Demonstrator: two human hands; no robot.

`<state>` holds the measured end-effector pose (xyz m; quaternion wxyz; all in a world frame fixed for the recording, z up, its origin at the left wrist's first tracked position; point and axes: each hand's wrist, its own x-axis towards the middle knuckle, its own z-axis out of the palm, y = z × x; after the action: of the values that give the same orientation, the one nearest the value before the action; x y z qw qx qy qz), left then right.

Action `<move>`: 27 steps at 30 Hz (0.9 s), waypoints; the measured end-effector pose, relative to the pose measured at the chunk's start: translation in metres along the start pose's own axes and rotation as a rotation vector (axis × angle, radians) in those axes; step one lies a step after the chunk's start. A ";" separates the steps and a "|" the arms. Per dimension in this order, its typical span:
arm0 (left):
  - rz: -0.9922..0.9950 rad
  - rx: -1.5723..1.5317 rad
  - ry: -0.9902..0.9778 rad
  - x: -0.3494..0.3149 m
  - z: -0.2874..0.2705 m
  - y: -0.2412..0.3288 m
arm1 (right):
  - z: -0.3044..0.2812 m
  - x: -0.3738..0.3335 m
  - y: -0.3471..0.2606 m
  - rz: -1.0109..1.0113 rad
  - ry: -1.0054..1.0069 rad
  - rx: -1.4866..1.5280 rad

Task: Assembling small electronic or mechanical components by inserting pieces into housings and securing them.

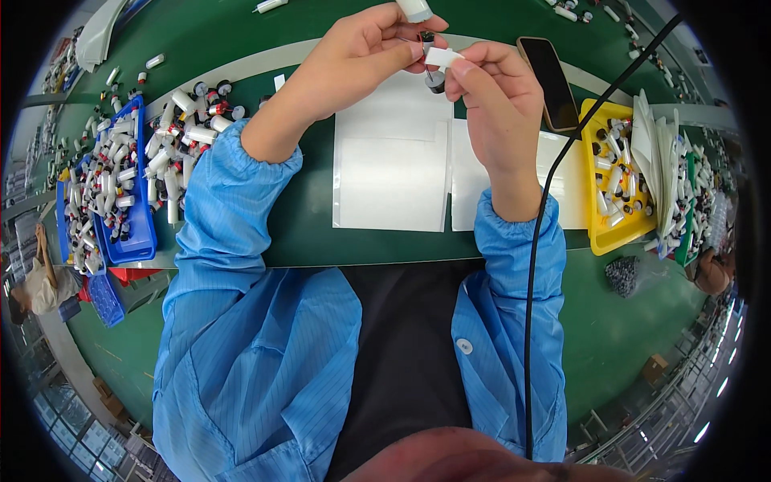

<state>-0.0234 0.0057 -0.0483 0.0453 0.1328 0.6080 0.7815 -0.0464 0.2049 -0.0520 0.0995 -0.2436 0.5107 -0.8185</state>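
My left hand (365,56) is closed at the top middle, gripping a small white cylindrical part (415,10) near the picture's upper edge. Just below that part, a dark round piece (427,37) shows at my left fingertips. Thumb and finger of my right hand (502,92) pinch a small white flat piece (442,57) close beside the left hand. A short dark-and-silver cylinder (435,82) hangs under the white piece, with thin wires near it. Which fingers bear it is hidden. White sheets (391,185) lie on the green table below both hands.
Left stands a blue tray (143,233) heaped with white cylindrical parts, with a loose pile (181,132) beside it. At the right are a black phone (549,84), a yellow tray (614,237) of similar parts and stacked white sheets (654,161). A black cable (536,265) crosses in front of my right forearm.
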 end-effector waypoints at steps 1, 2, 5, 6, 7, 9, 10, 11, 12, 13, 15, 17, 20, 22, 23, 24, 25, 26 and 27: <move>0.011 0.013 -0.014 0.000 0.000 -0.002 | 0.003 0.000 0.000 0.026 0.000 0.008; 0.021 0.026 -0.028 0.000 0.000 -0.004 | 0.003 0.000 0.000 0.037 0.009 -0.008; 0.009 0.035 -0.039 0.000 0.010 0.003 | 0.003 0.000 0.003 0.063 0.032 -0.061; -0.003 0.033 -0.037 -0.001 0.012 0.005 | 0.003 0.000 0.003 0.067 0.038 -0.085; 0.029 0.106 -0.011 -0.002 0.011 0.004 | 0.003 0.000 0.003 0.072 0.041 -0.108; 0.093 0.252 0.039 -0.006 0.007 0.000 | 0.009 0.001 0.002 0.073 0.072 -0.130; 0.083 0.302 0.023 -0.005 0.007 0.004 | 0.010 0.000 0.002 0.072 0.091 -0.144; 0.073 0.351 0.006 -0.005 0.008 0.010 | 0.010 0.000 0.002 0.060 0.097 -0.143; 0.063 0.400 -0.010 -0.005 0.009 0.013 | 0.010 -0.002 0.004 0.048 0.103 -0.142; 0.064 0.423 0.002 -0.006 0.010 0.014 | 0.010 -0.001 0.005 0.031 0.104 -0.140; 0.067 0.470 0.025 -0.008 0.012 0.015 | 0.008 -0.001 0.009 0.000 0.137 -0.200; 0.066 0.462 0.007 -0.008 0.010 0.016 | 0.008 -0.001 0.010 -0.015 0.152 -0.227; 0.019 0.473 0.029 -0.008 0.011 0.018 | 0.010 -0.002 0.009 -0.051 0.138 -0.222; 0.028 0.467 0.031 -0.008 0.010 0.018 | 0.010 -0.003 0.012 -0.096 0.106 -0.219; 0.060 0.455 0.017 -0.008 0.008 0.016 | 0.007 -0.001 0.012 -0.097 0.064 -0.266; 0.092 0.442 0.002 -0.007 0.007 0.015 | 0.000 0.001 0.011 -0.098 0.022 -0.313; 0.123 0.436 -0.035 -0.007 0.005 0.015 | -0.003 0.001 0.011 -0.098 -0.012 -0.357; 0.153 0.430 -0.072 -0.006 0.004 0.015 | -0.004 0.002 0.009 0.026 -0.029 -0.224; 0.184 0.422 -0.110 -0.005 0.003 0.015 | -0.003 0.004 0.005 0.149 -0.047 -0.089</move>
<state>-0.0166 0.0035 -0.0336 -0.0217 0.2364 0.7399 0.6294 -0.0517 0.2036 -0.0561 0.1611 -0.2283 0.5607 -0.7795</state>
